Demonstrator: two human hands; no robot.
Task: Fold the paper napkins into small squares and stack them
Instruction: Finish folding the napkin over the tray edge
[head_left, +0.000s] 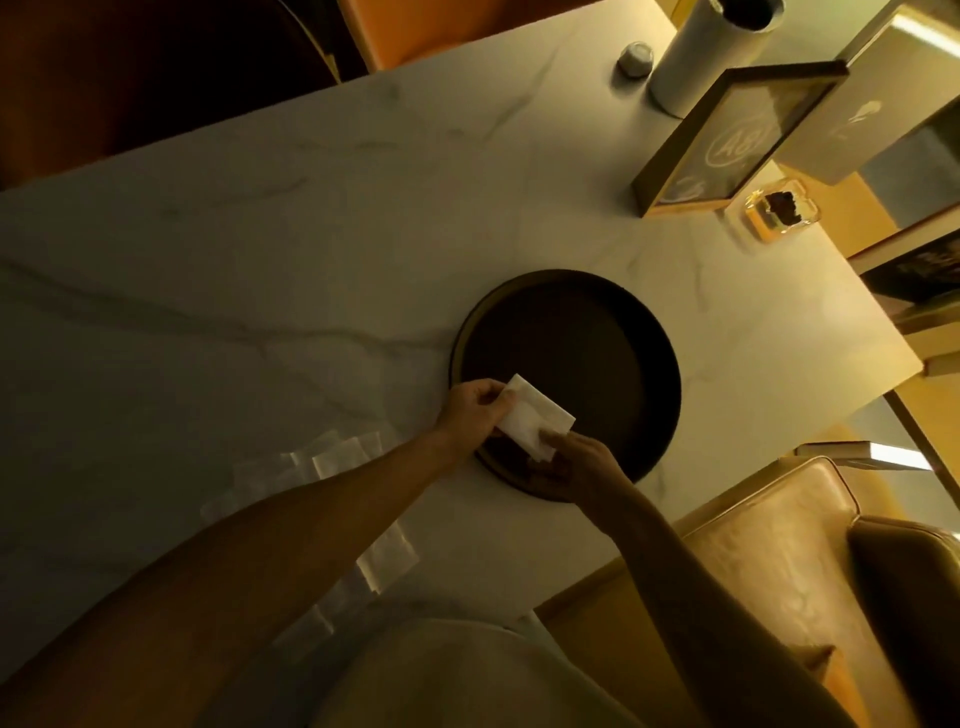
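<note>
A white paper napkin (532, 418), folded to a small rectangle, is held over the near rim of a dark round tray (571, 343). My left hand (475, 408) pinches its left edge. My right hand (579, 462) pinches its near right corner. Whether the napkin touches the tray's floor I cannot tell. Several flat, unfolded napkins (337, 462) lie pale on the marble table (260, 260) to the left of the tray, partly hidden under my left forearm.
At the table's far right stand a framed sign (727, 140), a white cylinder (701, 52), a small round lid-like object (635, 58) and a glass holder (774, 210). A tan leather chair (779, 545) sits beside the near right edge. A wide stretch of marble lies to the left.
</note>
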